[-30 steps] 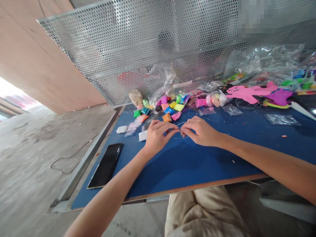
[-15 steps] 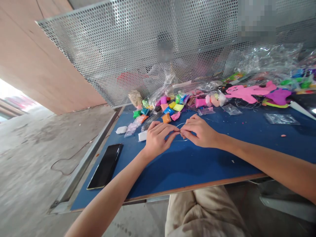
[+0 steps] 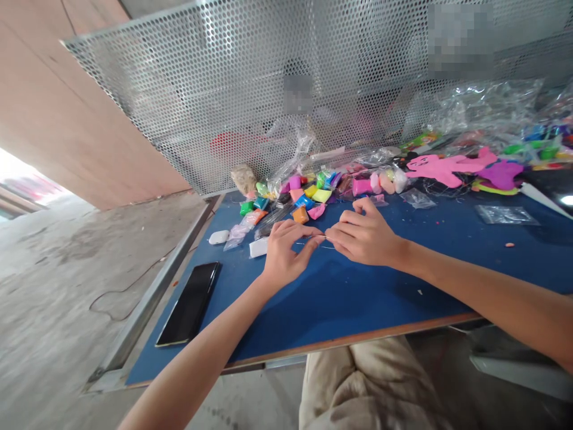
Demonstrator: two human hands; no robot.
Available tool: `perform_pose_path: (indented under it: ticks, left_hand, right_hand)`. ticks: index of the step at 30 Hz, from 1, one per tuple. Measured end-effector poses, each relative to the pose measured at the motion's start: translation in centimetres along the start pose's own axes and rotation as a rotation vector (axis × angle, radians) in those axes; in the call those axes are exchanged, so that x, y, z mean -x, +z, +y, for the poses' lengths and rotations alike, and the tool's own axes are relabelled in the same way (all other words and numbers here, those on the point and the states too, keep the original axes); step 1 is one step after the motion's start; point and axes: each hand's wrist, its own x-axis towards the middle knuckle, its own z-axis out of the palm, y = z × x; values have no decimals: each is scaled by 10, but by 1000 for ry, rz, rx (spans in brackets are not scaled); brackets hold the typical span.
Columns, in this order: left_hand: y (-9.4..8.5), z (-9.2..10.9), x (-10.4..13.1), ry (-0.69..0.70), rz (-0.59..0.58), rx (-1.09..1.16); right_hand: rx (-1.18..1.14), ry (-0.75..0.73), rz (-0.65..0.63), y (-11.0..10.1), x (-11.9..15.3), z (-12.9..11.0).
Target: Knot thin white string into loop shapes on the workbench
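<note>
Head view: a blue table [image 3: 349,304], with a perforated metal panel [image 3: 179,113] rising along its far side.
Thin strand [image 3: 328,239]: right at the fingertips of both hands, above the table; its long axis appears to run left to right, bridging the small gap between them. Wire or thread, I cannot tell.
Left hand [image 3: 285,251]: thumb and forefinger pressed together on the strand from its left side.
Right hand [image 3: 369,236]: fingertips gathered on the strand from its right side, one finger bent and raised; the thumb is partly hidden. Neither hand is plainly nearer.
White block [image 3: 258,248]: just left of the left hand, partly covered by it.
Orange packet [image 3: 300,215]: just beyond the left hand, at the near edge of a coloured pile.
Smartphone [image 3: 188,304]: face up near the table's left edge, apart from the left forearm.
Pink figure [image 3: 443,170]: lying beyond the right hand, farther right.
</note>
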Motion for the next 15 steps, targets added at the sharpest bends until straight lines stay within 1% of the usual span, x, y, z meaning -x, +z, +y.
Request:
perform_pose_path:
  ticks: [3, 7, 10, 12, 15]
  left_hand:
    - [-1, 3, -2, -72, -8, 26]
    - [-2, 3, -4, -165, -70, 73]
    - [-2, -2, -5, -174, -107, 96]
    - [-1, -5, -4, -149, -108, 114]
    - [1, -11, -4, -85, -101, 70]
  right_hand:
    - [43, -25, -28, 0, 1, 3]
    - [30, -19, -64, 4, 2, 5]
    - [-51, 17, -67, 8, 2, 5]
    - [-166, 102, -40, 12, 2, 5]
    - [-471, 289, -24, 16, -1, 5]
